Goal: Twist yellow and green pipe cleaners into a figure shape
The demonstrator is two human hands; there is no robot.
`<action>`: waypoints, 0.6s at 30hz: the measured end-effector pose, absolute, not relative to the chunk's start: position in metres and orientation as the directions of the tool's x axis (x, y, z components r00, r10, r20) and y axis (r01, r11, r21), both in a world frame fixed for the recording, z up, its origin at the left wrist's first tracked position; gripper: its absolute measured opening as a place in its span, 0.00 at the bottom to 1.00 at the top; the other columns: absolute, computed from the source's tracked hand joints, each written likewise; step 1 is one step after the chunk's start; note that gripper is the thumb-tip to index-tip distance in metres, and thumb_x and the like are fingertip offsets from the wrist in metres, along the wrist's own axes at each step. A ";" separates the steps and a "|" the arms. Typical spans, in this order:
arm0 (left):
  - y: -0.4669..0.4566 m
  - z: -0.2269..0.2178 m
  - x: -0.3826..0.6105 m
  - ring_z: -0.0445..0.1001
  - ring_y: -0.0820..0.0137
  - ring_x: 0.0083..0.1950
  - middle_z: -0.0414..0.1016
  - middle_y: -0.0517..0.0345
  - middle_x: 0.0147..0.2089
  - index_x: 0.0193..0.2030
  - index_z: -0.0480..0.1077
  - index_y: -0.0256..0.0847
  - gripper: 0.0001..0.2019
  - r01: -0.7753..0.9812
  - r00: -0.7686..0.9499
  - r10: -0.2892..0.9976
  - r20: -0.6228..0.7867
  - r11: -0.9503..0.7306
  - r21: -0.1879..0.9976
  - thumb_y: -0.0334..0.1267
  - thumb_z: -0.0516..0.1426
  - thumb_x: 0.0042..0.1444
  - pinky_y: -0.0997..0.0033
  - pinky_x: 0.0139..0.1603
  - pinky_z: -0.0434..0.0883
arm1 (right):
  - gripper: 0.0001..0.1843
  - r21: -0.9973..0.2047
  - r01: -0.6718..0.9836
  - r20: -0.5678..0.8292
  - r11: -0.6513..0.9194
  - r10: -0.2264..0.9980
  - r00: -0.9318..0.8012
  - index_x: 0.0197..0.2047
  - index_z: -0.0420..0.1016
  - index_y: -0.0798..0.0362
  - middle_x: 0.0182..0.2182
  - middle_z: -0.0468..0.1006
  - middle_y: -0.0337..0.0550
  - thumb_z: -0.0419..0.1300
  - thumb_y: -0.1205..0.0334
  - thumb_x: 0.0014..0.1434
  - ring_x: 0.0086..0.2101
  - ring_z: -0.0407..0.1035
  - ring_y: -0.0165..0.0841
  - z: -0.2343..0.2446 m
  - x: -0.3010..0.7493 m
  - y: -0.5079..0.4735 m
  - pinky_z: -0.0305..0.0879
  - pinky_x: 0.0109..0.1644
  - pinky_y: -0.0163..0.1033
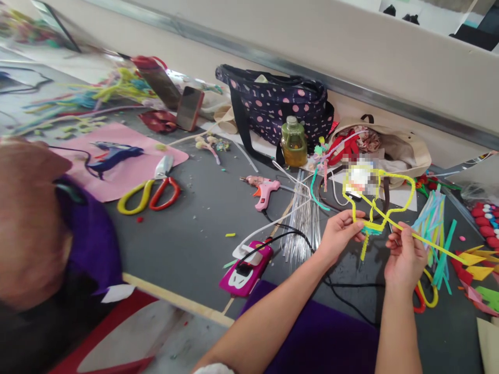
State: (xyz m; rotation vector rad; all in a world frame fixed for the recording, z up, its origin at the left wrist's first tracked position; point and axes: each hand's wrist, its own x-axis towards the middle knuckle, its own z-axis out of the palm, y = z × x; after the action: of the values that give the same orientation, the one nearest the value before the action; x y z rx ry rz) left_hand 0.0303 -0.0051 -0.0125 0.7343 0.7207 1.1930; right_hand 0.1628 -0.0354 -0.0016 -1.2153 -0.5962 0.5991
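A yellow pipe-cleaner shape (pixel 376 225) with wide loops is held up over the table, its lower stem wrapped with teal. My left hand (pixel 343 232) pinches it near the teal wrapping (pixel 371 231), where a twisted yellow stem (pixel 364 248) hangs down. Crossing the shape is a long, straight yellow pipe cleaner (pixel 438 244) that runs off to the lower right. My right hand (pixel 405 252) has its fingers closed around that strand, just right of the shape.
A pink glue gun (pixel 265 189), silver wires (pixel 302 223) and a magenta power strip (pixel 247 267) lie left of my hands. Scissors (pixel 431 285) and teal strips (pixel 440 254) are at right. A dark bag (pixel 273 109) and bottle (pixel 294 143) stand behind. Another person's arm (pixel 33 223) is at far left.
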 end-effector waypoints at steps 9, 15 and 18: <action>-0.007 -0.013 0.034 0.73 0.75 0.23 0.77 0.56 0.30 0.41 0.73 0.35 0.19 -0.547 0.241 0.970 -0.046 0.174 0.819 0.45 0.67 0.46 0.76 0.26 0.71 | 0.12 -0.960 -0.188 0.046 0.208 0.779 0.625 0.29 0.73 0.55 0.27 0.77 0.40 0.69 0.57 0.46 0.20 0.61 0.22 0.002 0.153 -0.035 0.53 0.18 0.28; -0.007 -0.012 0.033 0.72 0.75 0.22 0.77 0.56 0.30 0.39 0.73 0.35 0.19 -0.538 0.228 0.972 -0.050 0.168 0.826 0.46 0.67 0.46 0.76 0.26 0.70 | 0.14 -0.959 -0.236 -0.003 0.154 0.832 0.555 0.34 0.71 0.54 0.24 0.76 0.38 0.68 0.57 0.46 0.17 0.57 0.21 0.001 0.151 -0.035 0.49 0.17 0.28; -0.007 -0.013 0.033 0.72 0.76 0.23 0.75 0.58 0.29 0.38 0.72 0.35 0.18 -0.523 0.224 0.974 -0.046 0.159 0.837 0.46 0.66 0.47 0.77 0.26 0.70 | 0.14 -0.951 -0.282 -0.040 0.127 0.853 0.521 0.36 0.73 0.55 0.25 0.78 0.40 0.67 0.57 0.48 0.17 0.56 0.21 0.001 0.149 -0.036 0.49 0.17 0.28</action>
State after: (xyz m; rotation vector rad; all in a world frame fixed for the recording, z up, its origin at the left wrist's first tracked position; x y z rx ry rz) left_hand 0.0333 -0.0067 -0.0131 0.8041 0.6977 1.2033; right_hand 0.1495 -0.0360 0.0009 -1.1618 -0.6102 0.9045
